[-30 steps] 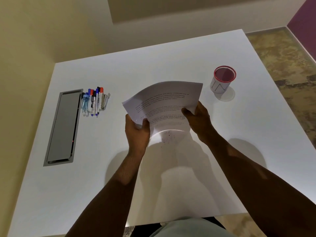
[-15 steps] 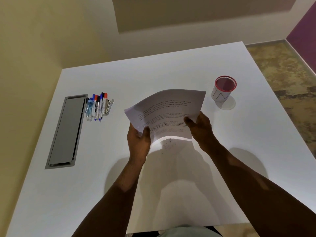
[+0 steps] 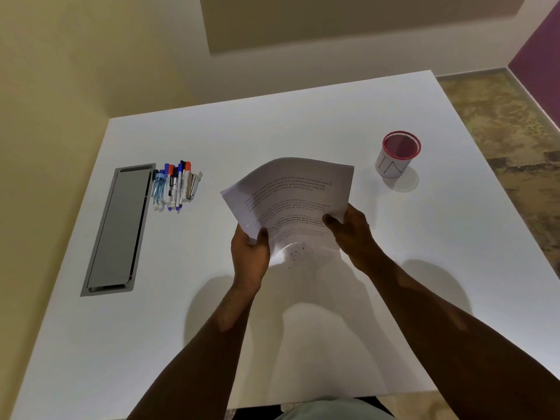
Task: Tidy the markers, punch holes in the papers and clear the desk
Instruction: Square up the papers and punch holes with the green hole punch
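A stack of printed papers (image 3: pixel 291 195) is held above the middle of the white desk (image 3: pixel 303 122), its far edge bowed upward. My left hand (image 3: pixel 249 253) grips its near left corner, thumb on top. My right hand (image 3: pixel 351 231) grips the near right edge, thumb on the page. Small dark specks (image 3: pixel 298 253) lie on the desk just under the papers' near edge. A bunch of markers (image 3: pixel 174 184) with blue, red and black caps lies side by side at the left. A red-rimmed white cup (image 3: pixel 397 154) stands empty at the right.
A grey metal cable hatch (image 3: pixel 116 228) is set flush in the desk, just left of the markers. A metal clip (image 3: pixel 193 183) lies at the right end of the marker row. Walls close the back and left; patterned floor shows to the right.
The view has tilted, so the desk sits lower in frame. Both hands keep the same grip on the papers, which stay bowed above the desk. Markers and cup have not moved.
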Motion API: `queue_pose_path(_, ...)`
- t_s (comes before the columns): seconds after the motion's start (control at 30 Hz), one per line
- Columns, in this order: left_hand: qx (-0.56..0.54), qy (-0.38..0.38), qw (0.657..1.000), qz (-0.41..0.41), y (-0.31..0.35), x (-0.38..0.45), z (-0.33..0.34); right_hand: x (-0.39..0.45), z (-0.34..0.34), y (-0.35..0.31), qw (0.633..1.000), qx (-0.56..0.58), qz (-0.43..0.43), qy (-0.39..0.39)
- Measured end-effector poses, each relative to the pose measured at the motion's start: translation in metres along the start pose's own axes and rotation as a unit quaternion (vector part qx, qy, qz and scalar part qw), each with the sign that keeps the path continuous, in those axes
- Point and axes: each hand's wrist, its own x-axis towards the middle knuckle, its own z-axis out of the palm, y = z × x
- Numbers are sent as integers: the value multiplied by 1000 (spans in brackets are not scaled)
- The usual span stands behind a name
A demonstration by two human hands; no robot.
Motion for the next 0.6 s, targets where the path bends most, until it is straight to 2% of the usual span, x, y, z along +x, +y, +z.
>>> queue_pose_path(0.23, -15, 14, 998, 53, 15, 2, -6, 4, -5, -16, 999, 10, -39, 20)
queue_pose_path(0.6, -5, 23, 999, 35, 7, 5, -2, 7, 0, -11, 1000, 4, -26, 17)
